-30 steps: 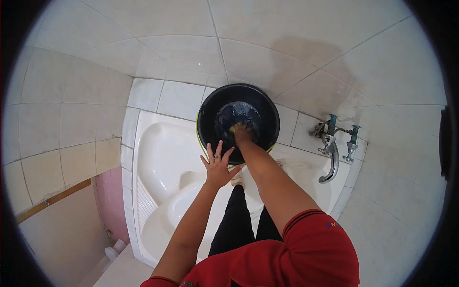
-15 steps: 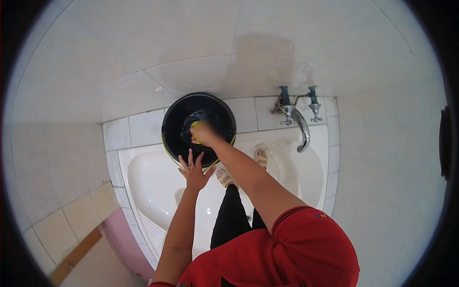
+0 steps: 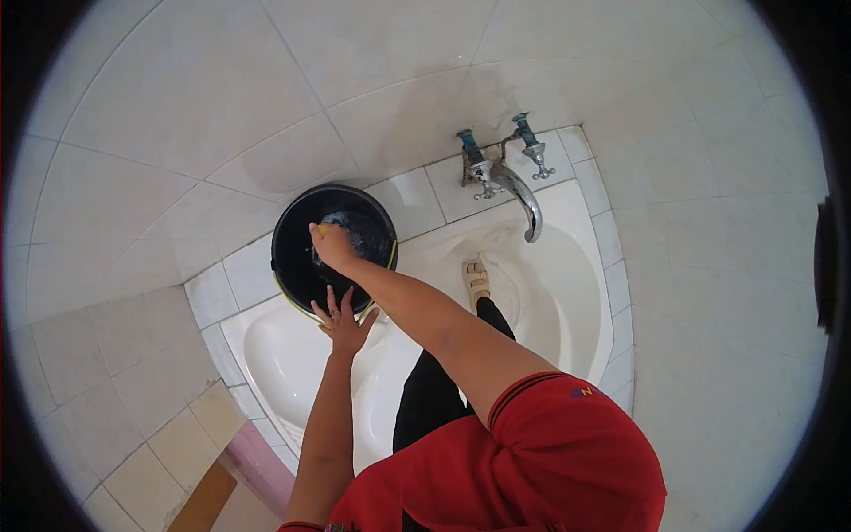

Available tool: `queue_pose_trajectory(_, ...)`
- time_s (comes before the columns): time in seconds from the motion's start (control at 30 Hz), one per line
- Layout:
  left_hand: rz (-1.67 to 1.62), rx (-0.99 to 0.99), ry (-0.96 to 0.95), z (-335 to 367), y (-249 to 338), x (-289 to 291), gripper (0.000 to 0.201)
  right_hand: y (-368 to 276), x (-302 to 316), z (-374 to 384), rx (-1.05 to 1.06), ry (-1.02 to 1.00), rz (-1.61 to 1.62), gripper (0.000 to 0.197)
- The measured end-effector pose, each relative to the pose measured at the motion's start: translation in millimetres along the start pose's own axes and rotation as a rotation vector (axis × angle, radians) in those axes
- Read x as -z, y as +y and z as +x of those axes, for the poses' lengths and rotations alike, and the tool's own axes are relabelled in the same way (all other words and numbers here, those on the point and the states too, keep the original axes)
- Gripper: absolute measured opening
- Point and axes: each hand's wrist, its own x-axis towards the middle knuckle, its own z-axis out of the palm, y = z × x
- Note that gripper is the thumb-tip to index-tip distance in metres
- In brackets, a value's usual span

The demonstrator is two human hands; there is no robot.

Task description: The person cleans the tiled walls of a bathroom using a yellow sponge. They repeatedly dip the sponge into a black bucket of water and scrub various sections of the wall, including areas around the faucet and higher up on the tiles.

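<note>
A round black bucket [image 3: 285, 232] stands at the tub's back left edge, against the tiled wall. Its thin yellow-green handle [image 3: 292, 301] hangs along the near side. Inside it, my right hand [image 3: 335, 249] is closed round a small yellow sponge [image 3: 324, 229], mostly hidden by the fingers. Wet, whitish suds [image 3: 355, 226] show on the dark inner surface beyond the hand. My left hand [image 3: 347, 326] is open, its fingers spread over the bucket's near rim and the thumb pointing right.
A chrome tap [image 3: 523, 199] with cross-shaped knobs juts from the ledge at the right. Below it lies the white bathtub [image 3: 576, 293]. My sandalled foot [image 3: 476, 277] stands in the tub. Tiled walls [image 3: 230, 106] rise behind and on both sides.
My right hand and the sponge have shifted within the bucket, toward its far left part. The whole view has turned, so the bucket appears more to the left. My left hand stays at the rim.
</note>
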Motion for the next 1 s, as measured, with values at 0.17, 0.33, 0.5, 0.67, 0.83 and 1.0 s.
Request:
queue_pose_trajectory(0.17,-0.046,0.071,-0.059,-0.6,22.8,18.2,0.078,-8.3,40.7,2.0,-0.13,-0.056,0.247,0.037)
queue_pose_trajectory(0.33,0.002,-0.028,0.088,-2.2,-7.4,-4.8,0.083,-53.0,143.6,-34.2,-0.384,-0.483,0.813,0.036)
queue_pose_trajectory(0.5,0.117,0.156,0.087,-8.4,40.1,7.7,0.089,-16.6,282.5,-50.9,-0.275,-0.362,0.971,0.042)
queue_pose_trajectory(0.67,-0.069,-0.02,0.272,-0.6,135.2,-3.0,0.079,4.8,431.0,-82.5,-0.295,-0.078,0.962,0.039)
queue_pose_trajectory(0.83,-1.063,-0.234,-0.239,10.5,352.2,-1.2,0.063,-4.1,517.7,-112.9,-0.238,-0.04,0.98,0.036)
queue_pose_trajectory(1.0,-1.801,-0.253,-0.749,15.6,538.8,-15.6,0.069,7.1,595.3,-134.3,0.026,0.119,0.678,0.029)
